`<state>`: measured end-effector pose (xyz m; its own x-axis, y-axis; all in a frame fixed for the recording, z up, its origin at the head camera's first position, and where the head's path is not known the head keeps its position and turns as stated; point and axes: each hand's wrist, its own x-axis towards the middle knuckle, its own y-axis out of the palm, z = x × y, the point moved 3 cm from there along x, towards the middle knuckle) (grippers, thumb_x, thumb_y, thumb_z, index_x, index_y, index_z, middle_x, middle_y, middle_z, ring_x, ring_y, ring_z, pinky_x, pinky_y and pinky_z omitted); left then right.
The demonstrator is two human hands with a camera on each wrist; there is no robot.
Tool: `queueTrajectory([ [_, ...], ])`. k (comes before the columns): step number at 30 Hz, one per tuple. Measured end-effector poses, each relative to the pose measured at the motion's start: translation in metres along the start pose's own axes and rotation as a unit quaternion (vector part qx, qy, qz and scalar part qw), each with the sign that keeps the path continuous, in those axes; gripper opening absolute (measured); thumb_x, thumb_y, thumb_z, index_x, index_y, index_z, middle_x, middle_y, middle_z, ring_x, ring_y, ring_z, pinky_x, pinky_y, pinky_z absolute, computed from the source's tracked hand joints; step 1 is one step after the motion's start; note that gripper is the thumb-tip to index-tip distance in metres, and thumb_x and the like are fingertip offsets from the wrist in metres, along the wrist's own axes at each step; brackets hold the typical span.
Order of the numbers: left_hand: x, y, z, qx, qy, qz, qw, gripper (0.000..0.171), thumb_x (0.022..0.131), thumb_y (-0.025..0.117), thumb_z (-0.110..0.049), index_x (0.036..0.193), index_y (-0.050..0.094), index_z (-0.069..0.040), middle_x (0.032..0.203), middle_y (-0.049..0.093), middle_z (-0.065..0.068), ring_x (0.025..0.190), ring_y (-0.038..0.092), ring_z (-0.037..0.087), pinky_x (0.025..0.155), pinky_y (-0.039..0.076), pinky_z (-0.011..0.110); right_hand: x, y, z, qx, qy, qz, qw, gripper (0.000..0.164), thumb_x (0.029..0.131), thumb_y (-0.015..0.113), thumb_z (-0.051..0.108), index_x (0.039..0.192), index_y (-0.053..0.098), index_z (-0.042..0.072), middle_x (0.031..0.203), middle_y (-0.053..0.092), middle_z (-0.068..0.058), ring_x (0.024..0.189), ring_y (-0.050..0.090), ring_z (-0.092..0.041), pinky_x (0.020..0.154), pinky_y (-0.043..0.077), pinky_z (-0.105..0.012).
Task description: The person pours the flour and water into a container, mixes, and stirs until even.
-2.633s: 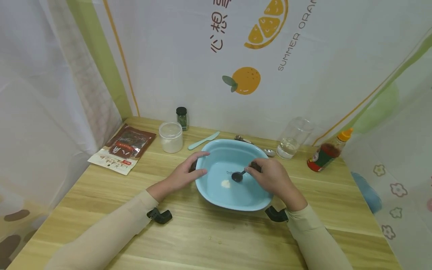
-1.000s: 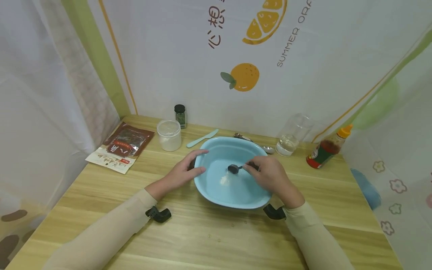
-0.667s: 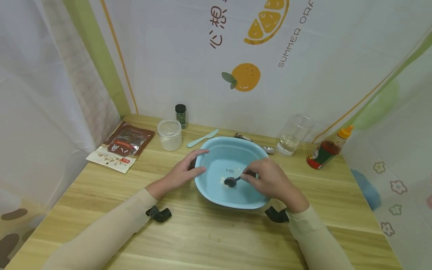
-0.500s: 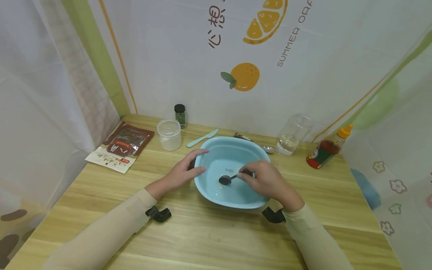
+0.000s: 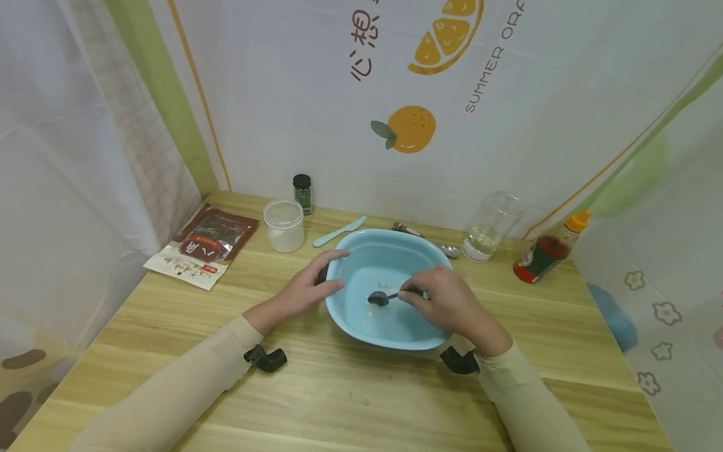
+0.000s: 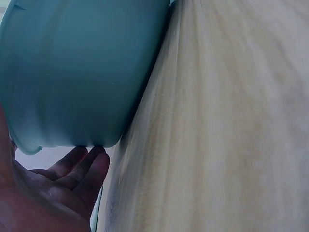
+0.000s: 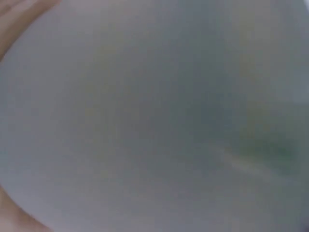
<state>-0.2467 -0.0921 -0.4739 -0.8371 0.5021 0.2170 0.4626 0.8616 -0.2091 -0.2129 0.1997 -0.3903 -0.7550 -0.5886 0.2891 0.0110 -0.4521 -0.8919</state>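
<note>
A light blue plastic basin (image 5: 390, 333) stands mid-table. My left hand (image 5: 302, 285) grips its left side in the head view, with the thumb over the rim and other fingers against the outer wall. The left wrist view shows the fingers of the left hand (image 6: 63, 188) touching the wall of the basin (image 6: 77, 72) from outside. My right hand (image 5: 452, 301) pinches the handle of a small black spoon (image 5: 378, 299) inside the basin. The spoon's bowl is low over the basin floor, beside faint traces of white powder (image 5: 371, 309). The right wrist view is blurred.
Behind the basin lie a pale green spreader (image 5: 340, 231) and a metal spoon (image 5: 450, 251). A jar of white powder (image 5: 285, 232), a spice jar (image 5: 302, 194) and a packet (image 5: 206, 245) stand left. A glass (image 5: 488, 232) and red sauce bottle (image 5: 545, 254) stand right.
My right hand has moved the black spoon about in the basin, with its bowl now further left. The white powder heap has thinned to faint traces. The left hand keeps its place.
</note>
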Motion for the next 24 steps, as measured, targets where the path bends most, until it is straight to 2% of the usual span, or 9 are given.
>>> queueTrajectory([
  [4, 0.0003, 0.0005, -0.0005, 0.005, -0.004, -0.001, 1.0000, 0.062, 0.110, 0.065, -0.016, 0.168, 0.043, -0.012, 0.166, 0.045, 0.028, 0.136, 0.063, 0.047, 0.098, 0.066, 0.042, -0.0035, -0.0048, 0.0014, 0.020, 0.001, 0.007, 1.000, 0.006, 0.097, 0.088, 0.015, 0.091, 0.086, 0.018, 0.083, 0.077, 0.015, 0.071, 0.059, -0.002, 0.075, 0.049, -0.035],
  [8, -0.0002, 0.0008, -0.0018, 0.007, -0.004, -0.003, 1.0000, 0.062, 0.110, 0.065, -0.015, 0.167, 0.043, -0.011, 0.165, 0.046, 0.028, 0.135, 0.063, 0.047, 0.098, 0.066, 0.042, -0.0012, -0.0004, 0.0000, 0.046, 0.027, 0.037, 0.998, 0.006, 0.102, 0.084, 0.018, 0.097, 0.087, 0.016, 0.088, 0.079, 0.013, 0.077, 0.064, -0.004, 0.072, 0.054, -0.032],
  [11, -0.0004, 0.0010, -0.0022, 0.009, -0.004, -0.005, 0.9999, 0.062, 0.110, 0.065, -0.015, 0.167, 0.043, -0.010, 0.164, 0.047, 0.029, 0.135, 0.063, 0.048, 0.098, 0.066, 0.042, 0.0005, 0.0011, -0.0039, 0.023, 0.067, 0.029, 0.997, 0.010, 0.105, 0.080, 0.021, 0.101, 0.087, 0.014, 0.091, 0.080, 0.008, 0.077, 0.065, -0.005, 0.067, 0.055, -0.030],
  [15, 0.0000, 0.0014, -0.0010, 0.010, -0.006, -0.002, 0.9999, 0.061, 0.110, 0.064, -0.015, 0.167, 0.043, -0.011, 0.165, 0.046, 0.028, 0.136, 0.063, 0.048, 0.097, 0.067, 0.042, -0.0018, -0.0052, -0.0079, -0.011, 0.107, -0.001, 0.994, 0.011, 0.103, 0.081, 0.018, 0.096, 0.086, 0.012, 0.083, 0.077, 0.006, 0.069, 0.059, -0.006, 0.059, 0.051, -0.030],
  [21, 0.0007, 0.0017, -0.0008, 0.008, -0.003, -0.002, 1.0000, 0.061, 0.110, 0.064, -0.014, 0.167, 0.043, -0.010, 0.163, 0.047, 0.029, 0.135, 0.063, 0.048, 0.097, 0.067, 0.043, -0.0020, -0.0025, -0.0051, 0.039, 0.076, 0.028, 0.996, 0.009, 0.103, 0.081, 0.017, 0.096, 0.086, 0.013, 0.086, 0.078, 0.009, 0.075, 0.062, -0.006, 0.065, 0.053, -0.030],
  [24, 0.0005, 0.0017, -0.0021, 0.008, -0.001, -0.003, 1.0000, 0.061, 0.110, 0.063, -0.014, 0.167, 0.043, -0.010, 0.162, 0.048, 0.030, 0.134, 0.063, 0.049, 0.096, 0.067, 0.042, -0.0007, -0.0012, -0.0061, 0.013, 0.090, 0.011, 0.996, 0.010, 0.104, 0.080, 0.018, 0.098, 0.086, 0.012, 0.088, 0.080, 0.006, 0.073, 0.062, -0.007, 0.064, 0.053, -0.030],
])
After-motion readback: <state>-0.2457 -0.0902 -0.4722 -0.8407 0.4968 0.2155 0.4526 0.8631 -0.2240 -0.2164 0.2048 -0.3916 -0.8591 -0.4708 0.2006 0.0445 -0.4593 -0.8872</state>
